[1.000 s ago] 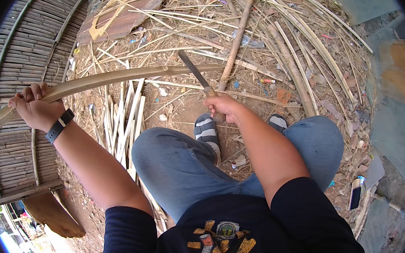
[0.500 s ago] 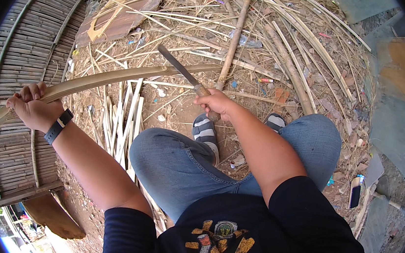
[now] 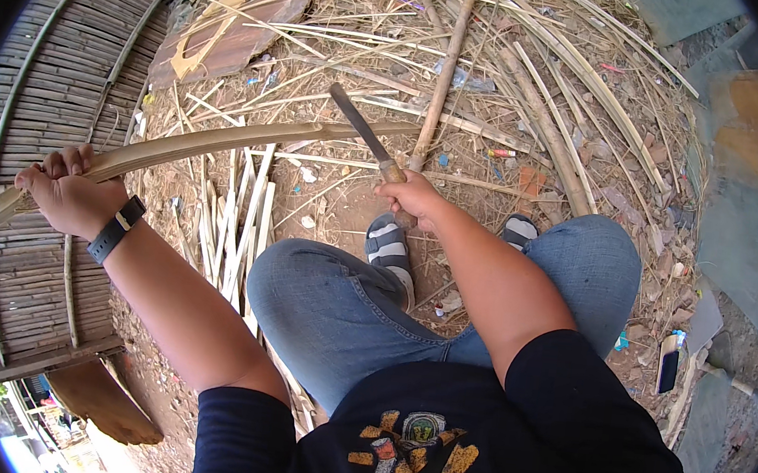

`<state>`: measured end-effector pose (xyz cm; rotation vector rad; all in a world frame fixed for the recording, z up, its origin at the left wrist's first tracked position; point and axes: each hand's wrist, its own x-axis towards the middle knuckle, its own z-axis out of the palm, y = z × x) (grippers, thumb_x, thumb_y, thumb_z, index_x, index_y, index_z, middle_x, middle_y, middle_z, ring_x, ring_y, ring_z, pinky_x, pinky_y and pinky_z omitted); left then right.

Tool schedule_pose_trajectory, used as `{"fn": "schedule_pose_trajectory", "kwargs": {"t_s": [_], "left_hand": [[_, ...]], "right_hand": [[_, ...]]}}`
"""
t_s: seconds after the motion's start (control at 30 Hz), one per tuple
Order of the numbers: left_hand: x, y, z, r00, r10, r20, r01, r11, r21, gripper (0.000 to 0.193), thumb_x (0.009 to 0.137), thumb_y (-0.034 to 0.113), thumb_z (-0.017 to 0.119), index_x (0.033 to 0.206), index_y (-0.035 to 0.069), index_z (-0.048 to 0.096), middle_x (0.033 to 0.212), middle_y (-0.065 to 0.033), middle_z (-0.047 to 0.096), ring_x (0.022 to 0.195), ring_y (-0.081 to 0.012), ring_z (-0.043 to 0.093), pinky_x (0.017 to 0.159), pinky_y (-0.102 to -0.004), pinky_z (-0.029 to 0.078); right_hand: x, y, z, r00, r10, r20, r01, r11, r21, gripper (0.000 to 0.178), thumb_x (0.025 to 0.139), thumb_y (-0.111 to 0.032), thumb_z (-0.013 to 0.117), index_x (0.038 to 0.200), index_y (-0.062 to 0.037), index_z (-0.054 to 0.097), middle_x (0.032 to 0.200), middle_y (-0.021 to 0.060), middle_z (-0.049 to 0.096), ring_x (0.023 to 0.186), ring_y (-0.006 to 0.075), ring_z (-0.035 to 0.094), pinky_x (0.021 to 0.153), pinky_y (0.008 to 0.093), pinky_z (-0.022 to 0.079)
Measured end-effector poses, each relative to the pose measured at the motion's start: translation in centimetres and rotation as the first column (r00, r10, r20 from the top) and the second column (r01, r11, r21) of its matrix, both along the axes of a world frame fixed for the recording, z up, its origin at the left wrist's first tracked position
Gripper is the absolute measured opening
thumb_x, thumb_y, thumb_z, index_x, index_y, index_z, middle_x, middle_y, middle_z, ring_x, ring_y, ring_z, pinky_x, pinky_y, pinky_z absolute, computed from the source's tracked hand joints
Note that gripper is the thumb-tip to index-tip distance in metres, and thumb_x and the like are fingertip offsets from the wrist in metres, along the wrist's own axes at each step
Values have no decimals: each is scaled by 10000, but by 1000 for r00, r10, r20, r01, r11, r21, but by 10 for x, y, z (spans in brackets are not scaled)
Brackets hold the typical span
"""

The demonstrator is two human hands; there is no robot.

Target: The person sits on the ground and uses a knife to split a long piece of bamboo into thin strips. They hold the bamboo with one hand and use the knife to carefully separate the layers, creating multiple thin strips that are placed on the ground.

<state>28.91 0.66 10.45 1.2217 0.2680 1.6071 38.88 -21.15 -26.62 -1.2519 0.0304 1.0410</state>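
My left hand [image 3: 74, 192], with a dark watch on its wrist, is closed round the near end of a long split bamboo strip [image 3: 214, 139]. The strip runs to the right, and its far end meets an upright-lying bamboo pole [image 3: 442, 77]. In my right hand [image 3: 413, 197] is a machete [image 3: 359, 122] with a wooden handle, gripped by that handle. Its dark blade points up and to the left, across the far part of the strip in this view; whether it touches the strip I cannot tell.
Pale split bamboo strips [image 3: 247, 213] lie in a pile left of my knee. More strips [image 3: 573, 58] and shavings cover the ground ahead. A bamboo slat wall [image 3: 52, 91] stands at left. Grey sheets [image 3: 747, 248] and a phone [image 3: 668, 364] lie at right.
My right hand has shifted slightly right, and the machete blade has moved right and tilted a little more upright. My left hand still grips the bamboo strip in nearly the same place.
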Motion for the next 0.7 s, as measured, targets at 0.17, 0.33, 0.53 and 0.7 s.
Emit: {"fn": "schedule_pose_trajectory", "kwargs": {"t_s": [0.17,0.33,0.53,0.7], "left_hand": [[-2,3,-2,999,-50,-1,50,999,20,310,1018,400,504,887,129,433,680,15,362,539,-114,341,509,-259,324],[-3,1,-2,999,-41,7,40,999,35,325,1004,418,529,862,144,426,658,21,359,533,-113,337,506,-259,317],[2,-10,0,992,-122,2,122,990,76,330,998,423,536,842,152,429,657,25,367,533,-113,338,510,-258,322],[-5,-4,-2,991,-132,15,130,988,82,351,987,440,550,817,156,433,646,28,358,531,-111,332,514,-256,320]], "right_hand": [[-6,5,4,999,-32,18,34,995,-96,216,808,-88,705,929,-42,532,687,18,537,563,97,505,511,273,421],[-6,5,32,992,121,-47,-109,972,207,207,811,-91,709,933,-60,545,681,3,530,568,77,488,512,256,411],[2,3,-7,987,-109,-116,102,992,-68,162,796,-72,676,888,-51,544,680,24,542,573,122,514,515,274,414],[-5,8,56,995,83,51,-87,994,67,216,802,-83,687,928,-28,520,678,38,556,567,121,523,518,291,417]]}}
